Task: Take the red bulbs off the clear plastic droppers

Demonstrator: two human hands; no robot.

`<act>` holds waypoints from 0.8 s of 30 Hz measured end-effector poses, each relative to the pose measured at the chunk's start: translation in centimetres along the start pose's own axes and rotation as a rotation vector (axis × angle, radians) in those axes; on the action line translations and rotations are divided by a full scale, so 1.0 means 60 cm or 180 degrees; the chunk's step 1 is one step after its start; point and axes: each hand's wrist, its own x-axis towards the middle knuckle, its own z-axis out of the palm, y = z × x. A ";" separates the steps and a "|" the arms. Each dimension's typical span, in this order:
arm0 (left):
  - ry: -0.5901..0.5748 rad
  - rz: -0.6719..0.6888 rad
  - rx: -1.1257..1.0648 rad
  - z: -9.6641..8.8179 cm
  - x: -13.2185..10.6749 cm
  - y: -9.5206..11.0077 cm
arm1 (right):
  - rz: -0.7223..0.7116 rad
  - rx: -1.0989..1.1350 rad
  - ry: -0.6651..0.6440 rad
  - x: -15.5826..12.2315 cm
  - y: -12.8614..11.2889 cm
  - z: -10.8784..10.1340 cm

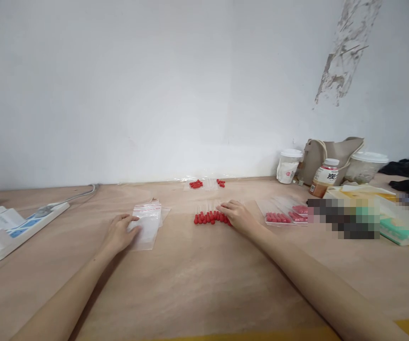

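Observation:
At the left edge of a stack of clear zip-lock bags [145, 234], my left hand [121, 233] rests with thumb and fingers apart, touching the bags. My right hand [238, 215] lies over the right end of a row of small red-tipped pieces with clear stems [209, 218], its fingers stretched out and slightly bent. The fingers hide part of that end of the row. Right of this hand are filled clear bags [278, 217] of similar red-tipped pieces. Their exact kind is too small to make out.
Loose red pieces [196, 184] lie on clear plastic by the wall. A white power strip [53, 210] with plugs stands at left. At right are a lidded cup [287, 168], a bottle [325, 179], a beige bag [313, 158], a lidded tub [366, 169] and a green-and-white packet [399, 227].

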 end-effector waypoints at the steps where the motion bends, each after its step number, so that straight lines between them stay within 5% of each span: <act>1: 0.0093 0.0111 0.0194 -0.001 -0.003 0.006 | -0.0065 -0.0097 -0.0109 -0.002 -0.002 0.003; 4: 0.0164 0.0341 0.0770 -0.006 -0.020 0.033 | -0.0171 -0.0292 -0.0298 -0.007 -0.003 0.008; 13: -0.1079 0.0063 0.0943 0.008 -0.054 0.075 | 0.0042 -0.0574 -0.0201 -0.012 -0.019 -0.005; 17: -0.1138 0.0070 0.0859 0.012 -0.051 0.070 | 0.0718 -0.0567 0.0014 -0.021 0.000 -0.036; 21: -0.1101 0.0105 0.0831 0.014 -0.047 0.064 | 0.1462 -0.0758 -0.0379 -0.060 0.052 -0.082; 24: -0.1082 0.0125 0.0871 0.016 -0.046 0.064 | 0.2441 -0.1191 -0.0577 -0.105 0.097 -0.110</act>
